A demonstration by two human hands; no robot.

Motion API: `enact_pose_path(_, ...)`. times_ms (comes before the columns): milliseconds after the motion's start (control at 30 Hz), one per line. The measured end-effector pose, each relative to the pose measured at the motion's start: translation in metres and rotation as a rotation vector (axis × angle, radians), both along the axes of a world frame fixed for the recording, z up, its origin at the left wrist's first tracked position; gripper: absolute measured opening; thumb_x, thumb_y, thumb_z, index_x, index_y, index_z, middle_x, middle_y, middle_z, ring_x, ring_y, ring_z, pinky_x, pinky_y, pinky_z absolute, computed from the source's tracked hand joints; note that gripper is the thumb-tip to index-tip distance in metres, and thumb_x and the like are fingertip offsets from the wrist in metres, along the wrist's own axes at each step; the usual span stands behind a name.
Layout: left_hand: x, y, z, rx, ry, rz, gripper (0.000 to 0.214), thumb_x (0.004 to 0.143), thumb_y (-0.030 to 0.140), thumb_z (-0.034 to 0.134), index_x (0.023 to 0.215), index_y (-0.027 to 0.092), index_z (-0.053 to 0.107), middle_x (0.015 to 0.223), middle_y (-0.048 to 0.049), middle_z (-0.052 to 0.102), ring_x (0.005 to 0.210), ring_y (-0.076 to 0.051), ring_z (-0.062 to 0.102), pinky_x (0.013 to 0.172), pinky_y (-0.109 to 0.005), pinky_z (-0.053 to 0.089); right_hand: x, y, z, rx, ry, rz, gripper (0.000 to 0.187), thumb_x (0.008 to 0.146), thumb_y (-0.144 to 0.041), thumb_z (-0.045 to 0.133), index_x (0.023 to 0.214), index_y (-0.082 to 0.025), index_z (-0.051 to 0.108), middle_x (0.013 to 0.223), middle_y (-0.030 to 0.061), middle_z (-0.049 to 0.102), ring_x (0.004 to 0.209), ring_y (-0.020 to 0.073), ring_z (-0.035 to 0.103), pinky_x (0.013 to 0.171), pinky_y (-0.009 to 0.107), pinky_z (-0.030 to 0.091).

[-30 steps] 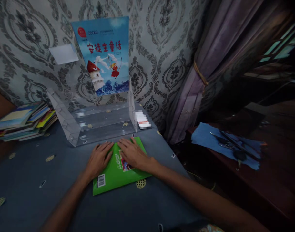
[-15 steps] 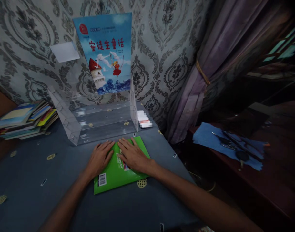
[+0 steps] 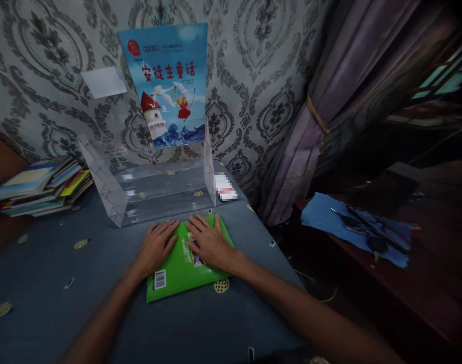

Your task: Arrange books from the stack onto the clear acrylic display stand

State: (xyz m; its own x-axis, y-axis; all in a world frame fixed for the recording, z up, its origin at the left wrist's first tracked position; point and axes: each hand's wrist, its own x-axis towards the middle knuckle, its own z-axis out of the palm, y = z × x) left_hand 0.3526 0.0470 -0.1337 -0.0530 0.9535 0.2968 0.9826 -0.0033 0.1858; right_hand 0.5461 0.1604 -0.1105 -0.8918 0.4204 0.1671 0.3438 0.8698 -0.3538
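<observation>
A green book [image 3: 178,280] lies flat on the dark blue-grey tablecloth [image 3: 64,323], a barcode near its front left corner. My left hand [image 3: 157,247] rests open on the book's left side, fingers pointing away from me. Lying flat with its fingers spread, my right hand [image 3: 210,245] presses on the book's right part and partly hides a small cover picture. Just beyond the book stands a clear acrylic rack [image 3: 155,189] with stepped tiers. A blue book [image 3: 174,91] with red Chinese characters stands upright at the rack's back.
At the left is a stack of books [image 3: 41,187]. A blurred white item [image 3: 225,187] sits right of the rack. To the right, a blue cloth [image 3: 322,215] with dark tools lies on a dark red surface. A tied purple curtain [image 3: 295,162] hangs beside the patterned wall [image 3: 261,65].
My right hand has shifted slightly to the right on the green book, its fingers somewhat more spread. My left hand stays in nearly the same place. The camera view has moved a little.
</observation>
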Motion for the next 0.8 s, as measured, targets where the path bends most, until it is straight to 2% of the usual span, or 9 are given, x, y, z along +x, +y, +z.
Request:
enact_pose_path(167, -0.003, 0.000, -0.004, 0.017, -0.021, -0.013, 0.043, 0.104, 0.035, 0.038, 0.142, 0.023, 0.055, 0.142, -0.0100, 0.062, 0.133, -0.024, 0.055, 0.111, -0.047, 0.043, 0.000, 0.000, -0.001, 0.003, -0.007, 0.003, 0.048, 0.103, -0.039, 0.046, 0.146, -0.018, 0.049, 0.155, 0.0145, 0.047, 0.148, 0.0357, 0.034, 0.116, 0.078, 0.012)
enact_pose_path(467, -0.012, -0.004, -0.002, -0.028, -0.050, -0.050, 0.046, 0.104, 0.039, 0.038, 0.145, 0.023, 0.051, 0.146, -0.0093, 0.059, 0.138, -0.023, 0.052, 0.117, -0.048, 0.038, 0.001, 0.000, 0.000, 0.007, -0.006, 0.007, 0.048, 0.103, -0.040, 0.045, 0.146, -0.018, 0.048, 0.156, 0.0139, 0.046, 0.148, 0.0349, 0.034, 0.115, 0.079, 0.013)
enact_pose_path(600, -0.014, -0.005, -0.004, -0.026, -0.048, -0.040, 0.046, 0.104, 0.040, 0.037, 0.145, 0.023, 0.051, 0.147, -0.0092, 0.057, 0.139, -0.023, 0.050, 0.119, -0.050, 0.034, 0.001, -0.001, 0.000, 0.020, 0.000, 0.003, 0.047, 0.103, -0.040, 0.046, 0.146, -0.021, 0.049, 0.155, 0.0132, 0.047, 0.147, 0.0348, 0.036, 0.117, 0.077, 0.014)
enact_pose_path(800, -0.013, -0.004, -0.005, -0.041, -0.110, -0.025, 0.046, 0.103, 0.041, 0.039, 0.144, 0.025, 0.052, 0.147, -0.0073, 0.057, 0.139, -0.023, 0.050, 0.118, -0.048, 0.036, 0.000, 0.000, -0.005, 0.030, 0.016, 0.006, 0.047, 0.103, -0.039, 0.047, 0.145, -0.019, 0.050, 0.155, 0.0143, 0.048, 0.147, 0.0357, 0.037, 0.116, 0.078, 0.014)
